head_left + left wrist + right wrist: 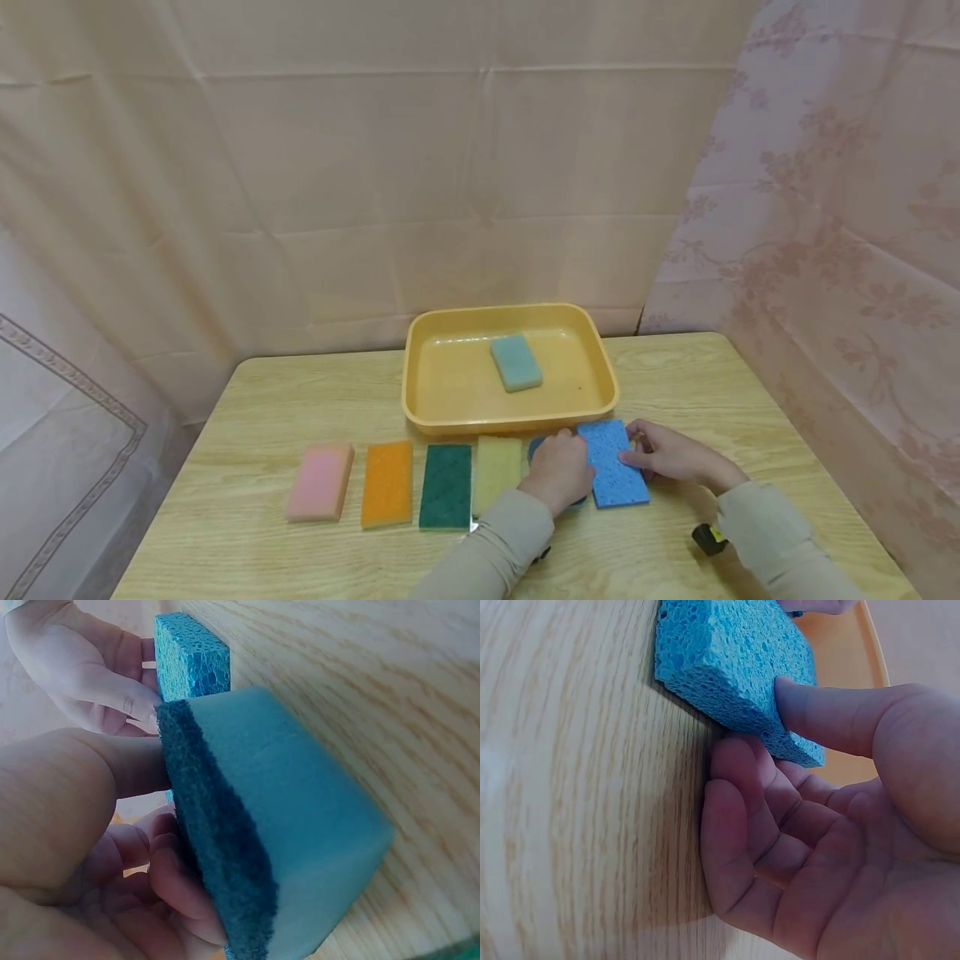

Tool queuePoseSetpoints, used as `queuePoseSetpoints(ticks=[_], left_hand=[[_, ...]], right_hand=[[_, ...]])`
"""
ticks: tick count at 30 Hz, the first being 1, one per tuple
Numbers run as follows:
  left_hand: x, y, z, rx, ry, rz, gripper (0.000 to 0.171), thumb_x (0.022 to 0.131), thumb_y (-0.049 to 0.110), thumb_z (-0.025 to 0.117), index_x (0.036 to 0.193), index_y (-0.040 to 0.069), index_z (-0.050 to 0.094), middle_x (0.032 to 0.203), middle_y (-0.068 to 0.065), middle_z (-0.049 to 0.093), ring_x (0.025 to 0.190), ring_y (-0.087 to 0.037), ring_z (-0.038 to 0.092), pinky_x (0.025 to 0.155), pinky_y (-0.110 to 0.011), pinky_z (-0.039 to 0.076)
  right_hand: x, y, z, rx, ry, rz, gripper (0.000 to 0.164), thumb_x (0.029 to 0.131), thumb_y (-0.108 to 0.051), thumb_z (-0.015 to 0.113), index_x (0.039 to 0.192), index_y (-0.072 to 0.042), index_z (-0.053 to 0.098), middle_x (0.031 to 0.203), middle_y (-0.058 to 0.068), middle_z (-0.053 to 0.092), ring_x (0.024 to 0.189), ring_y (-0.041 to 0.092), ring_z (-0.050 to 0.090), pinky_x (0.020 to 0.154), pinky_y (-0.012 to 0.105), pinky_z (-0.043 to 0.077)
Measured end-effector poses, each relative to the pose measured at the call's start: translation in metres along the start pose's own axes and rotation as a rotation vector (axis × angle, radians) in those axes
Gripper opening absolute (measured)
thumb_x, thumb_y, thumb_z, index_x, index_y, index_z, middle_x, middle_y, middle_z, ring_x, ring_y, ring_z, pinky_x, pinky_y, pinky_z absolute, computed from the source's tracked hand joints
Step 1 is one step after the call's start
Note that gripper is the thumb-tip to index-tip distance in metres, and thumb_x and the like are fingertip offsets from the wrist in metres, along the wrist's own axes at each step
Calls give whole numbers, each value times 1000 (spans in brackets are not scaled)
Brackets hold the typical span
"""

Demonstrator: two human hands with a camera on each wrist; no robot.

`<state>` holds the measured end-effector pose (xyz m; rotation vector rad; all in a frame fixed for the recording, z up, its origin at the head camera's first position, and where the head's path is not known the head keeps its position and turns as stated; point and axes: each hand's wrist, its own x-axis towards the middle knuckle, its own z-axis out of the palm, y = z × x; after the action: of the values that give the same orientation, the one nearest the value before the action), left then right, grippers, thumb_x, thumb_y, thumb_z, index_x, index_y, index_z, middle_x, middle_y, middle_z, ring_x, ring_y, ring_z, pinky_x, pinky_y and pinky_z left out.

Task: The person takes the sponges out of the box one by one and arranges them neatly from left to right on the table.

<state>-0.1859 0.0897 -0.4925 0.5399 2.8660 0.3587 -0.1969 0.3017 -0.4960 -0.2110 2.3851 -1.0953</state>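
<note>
A scrub sponge [300, 787] with a dark scouring layer and a pale body is held by my left hand [561, 473]. In the head view that hand covers most of it. Just right of it, my right hand [671, 454] pinches a blue porous sponge [617, 467], thumb on its top face and fingers curled at its side. The right wrist view shows the thumb [825, 712] pressing this blue sponge. Its lower edge is at or close to the wooden table. The two sponges are side by side.
Left of my hands lie a pale yellow sponge [498, 471], a dark green pad [446, 487], an orange sponge [387, 483] and a pink sponge [321, 483] in a row. Behind stands a yellow tray [442, 423] with a pale blue-green sponge [516, 362] inside. Curtains hang behind the table.
</note>
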Motion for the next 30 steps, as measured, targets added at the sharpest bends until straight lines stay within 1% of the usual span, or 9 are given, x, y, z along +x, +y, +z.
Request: queuePoseSetpoints(ticks=[6, 11, 17, 22, 27, 30], left_hand=[[0, 0, 1, 13, -1, 1, 33, 94, 39, 73, 111, 11, 75, 100, -2, 65, 89, -16, 64, 76, -29, 55], [0, -1, 2, 23, 0, 17, 31, 95, 37, 71, 112, 11, 75, 103, -3, 65, 91, -17, 64, 77, -29, 55], [0, -1, 2, 23, 8, 38, 29, 96, 35, 70, 111, 11, 75, 104, -4, 65, 91, -16, 63, 78, -29, 55], [-2, -2, 2, 21, 13, 45, 28, 97, 35, 69, 109, 10, 76, 103, -4, 65, 89, -16, 62, 76, -28, 55], [-5, -1, -1, 14, 27, 51, 24, 96, 33, 70, 104, 11, 77, 99, -4, 64, 86, -16, 63, 73, -28, 54], [-5, -1, -2, 6, 21, 43, 23, 96, 33, 71, 102, 11, 77, 100, -4, 64, 86, -16, 62, 72, -28, 54]], right_hand=[[0, -1, 1, 0, 2, -8, 40, 100, -24, 67, 123, 3, 48, 76, 5, 55, 67, 21, 52, 57, 27, 43], [2, -1, 1, 4, -13, -20, 38, 101, -23, 66, 120, 2, 45, 73, 6, 57, 62, 19, 52, 54, 26, 41], [3, 1, 1, -4, -21, -32, 38, 101, -23, 65, 120, 1, 44, 72, 5, 57, 61, 18, 52, 55, 26, 42], [2, 0, 2, -11, -8, -23, 38, 100, -23, 67, 119, 1, 44, 73, 7, 56, 63, 21, 52, 56, 27, 41], [1, -2, 3, 0, 1, 0, 38, 100, -23, 68, 120, 0, 45, 75, 6, 54, 64, 21, 52, 56, 27, 42], [2, -4, 3, -5, 5, 12, 38, 100, -24, 67, 121, 0, 45, 75, 6, 54, 65, 21, 53, 57, 28, 43]])
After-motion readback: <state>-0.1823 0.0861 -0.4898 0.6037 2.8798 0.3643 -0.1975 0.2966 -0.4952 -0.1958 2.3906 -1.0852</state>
